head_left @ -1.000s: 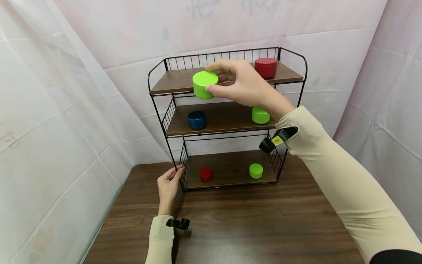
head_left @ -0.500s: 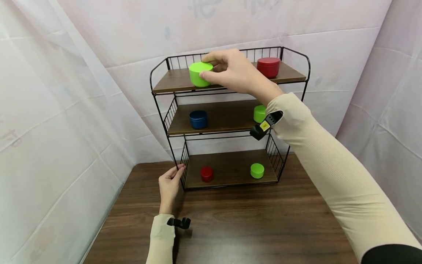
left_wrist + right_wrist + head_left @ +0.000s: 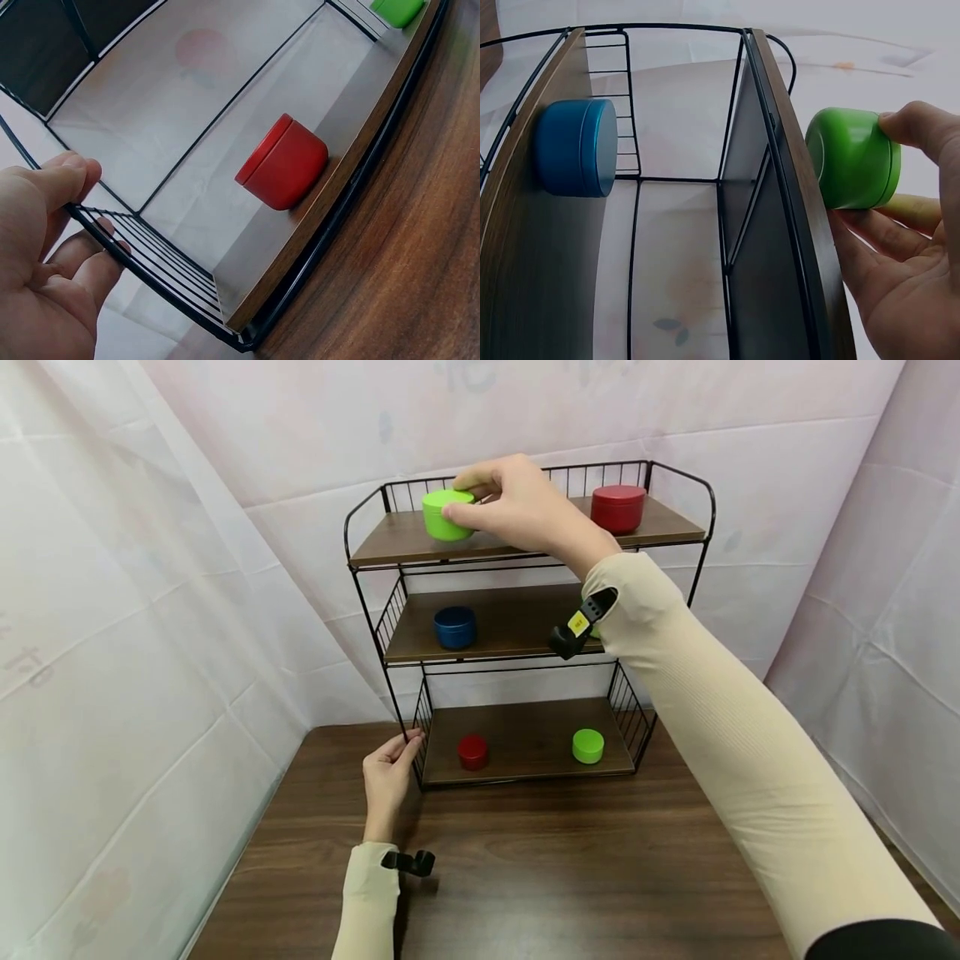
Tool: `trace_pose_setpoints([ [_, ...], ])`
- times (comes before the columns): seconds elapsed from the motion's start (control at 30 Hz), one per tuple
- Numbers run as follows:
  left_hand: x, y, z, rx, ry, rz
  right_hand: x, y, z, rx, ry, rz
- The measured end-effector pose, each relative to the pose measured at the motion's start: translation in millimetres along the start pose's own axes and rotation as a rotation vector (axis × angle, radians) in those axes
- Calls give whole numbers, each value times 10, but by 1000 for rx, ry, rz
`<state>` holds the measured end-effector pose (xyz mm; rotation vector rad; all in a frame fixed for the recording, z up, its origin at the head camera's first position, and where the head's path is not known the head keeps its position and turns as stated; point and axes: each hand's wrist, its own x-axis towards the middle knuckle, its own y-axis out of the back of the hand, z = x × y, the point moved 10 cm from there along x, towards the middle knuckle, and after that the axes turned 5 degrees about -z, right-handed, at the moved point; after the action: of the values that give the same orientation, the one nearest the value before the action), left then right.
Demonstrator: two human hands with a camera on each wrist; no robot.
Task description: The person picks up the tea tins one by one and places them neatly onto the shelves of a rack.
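My right hand (image 3: 517,510) grips a round green tin (image 3: 447,517) by its side, thumb in front and fingers behind. The tin is upright, close over the left part of the top board of a three-tier wire shelf (image 3: 420,550). In the right wrist view the green tin (image 3: 853,159) overlaps the board's front edge. My left hand (image 3: 387,779) pinches the black wire frame at the shelf's lower left. The left wrist view shows its thumb and fingers (image 3: 97,262) around the side wire. Near it on the bottom board stands a small red tin (image 3: 285,163).
A larger red tin (image 3: 618,510) stands at the right of the top board. On the middle board sit a blue tin (image 3: 455,627) and a green tin mostly hidden by my right sleeve. Another green tin (image 3: 588,746) is at the bottom right. The shelf stands on a wooden table (image 3: 525,860).
My right hand has carried the green tin upward and slightly left, from in front of the top board's edge to over the board. The left hand keeps its hold on the frame.
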<state>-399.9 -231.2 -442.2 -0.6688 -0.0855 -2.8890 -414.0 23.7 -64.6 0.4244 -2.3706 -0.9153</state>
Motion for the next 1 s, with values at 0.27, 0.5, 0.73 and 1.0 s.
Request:
trace_pose_setpoints([
  [0.27,-1,-13,-3,5,2,-3,74,-33,1,-33,-8,-15],
  [0.5,-9,-14,-10,27,0,10,131,-72,16,-113,-21,-38],
  [0.73,-6,-27,0,30,9,11,137,-72,27,-127,-33,-40],
  [1.0,-16,-43,52,42,45,0,137,-100,8,-113,-17,-63],
])
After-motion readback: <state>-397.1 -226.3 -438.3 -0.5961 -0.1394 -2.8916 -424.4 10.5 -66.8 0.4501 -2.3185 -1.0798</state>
